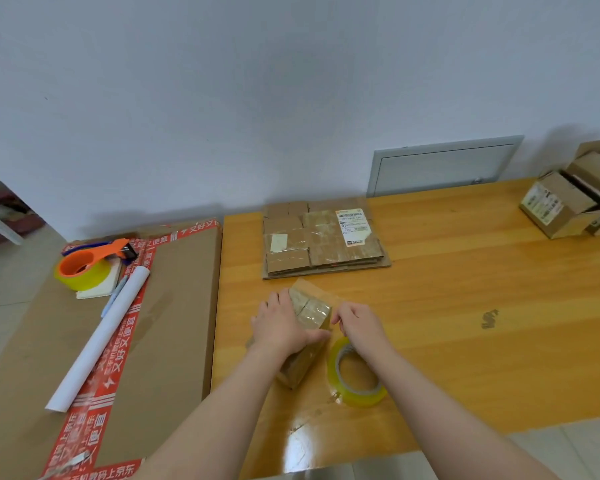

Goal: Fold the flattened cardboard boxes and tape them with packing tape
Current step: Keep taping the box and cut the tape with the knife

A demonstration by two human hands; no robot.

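A small brown cardboard box (310, 311) stands on the wooden table (465, 289), wrapped in shiny clear tape. My left hand (281, 327) lies over its left side, fingers spread across the top and thumb along the near edge. My right hand (361, 323) is at the box's right corner, fingers curled, pinching what looks like the clear tape there. A strip of tape juts out past the box's far side. The roll of clear packing tape (357, 398) lies flat on the table under my right wrist. A stack of flattened boxes (323, 240) lies beyond.
Several folded boxes (565, 202) stand at the table's far right corner. To the left, a large flat carton (174, 306) carries an orange tape dispenser (90, 265), a white paper roll (101, 337) and a pen. A grey wall panel (444, 168) sits behind the table.
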